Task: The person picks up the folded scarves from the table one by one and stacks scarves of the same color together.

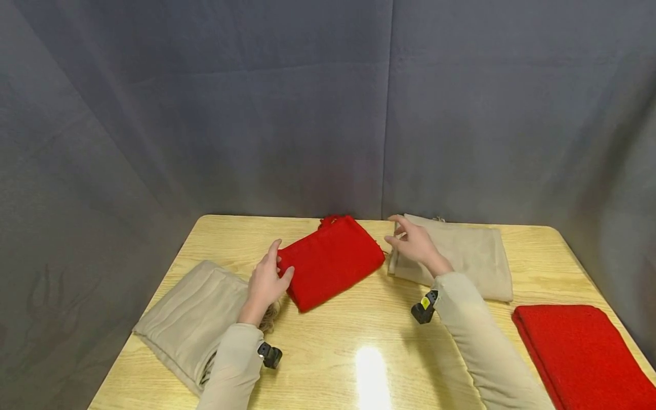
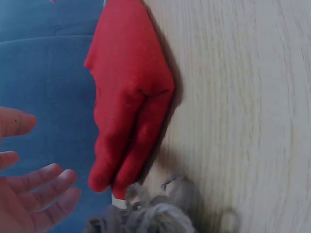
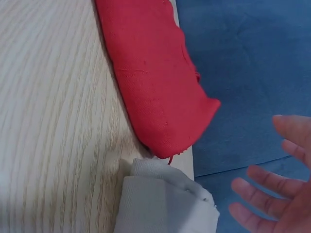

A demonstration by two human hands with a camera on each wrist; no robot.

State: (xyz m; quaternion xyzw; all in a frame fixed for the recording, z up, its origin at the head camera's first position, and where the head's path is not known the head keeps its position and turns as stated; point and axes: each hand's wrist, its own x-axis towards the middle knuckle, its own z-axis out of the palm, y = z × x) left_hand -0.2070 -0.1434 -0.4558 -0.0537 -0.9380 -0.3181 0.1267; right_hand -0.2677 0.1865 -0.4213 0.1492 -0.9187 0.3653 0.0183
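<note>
A folded red cloth (image 1: 330, 262) with a tasselled edge lies askew at the back middle of the table. Just off its left end is my left hand (image 1: 266, 279), thumb and fingers spread apart; the left wrist view shows a gap between those fingers (image 2: 53, 187) and the cloth. My right hand (image 1: 414, 245) hovers over the left part of a folded beige cloth (image 1: 471, 256), to the right of the red one. In the right wrist view its fingers (image 3: 262, 194) are loosely extended and hold nothing. Both hands appear raised above the cloths.
Another folded beige cloth (image 1: 197, 313), fringed on one side, lies at the left, partly behind my left sleeve. A second folded red cloth (image 1: 584, 353) sits at the front right. Grey-blue curtains (image 1: 307, 114) surround the wooden table (image 1: 328, 364).
</note>
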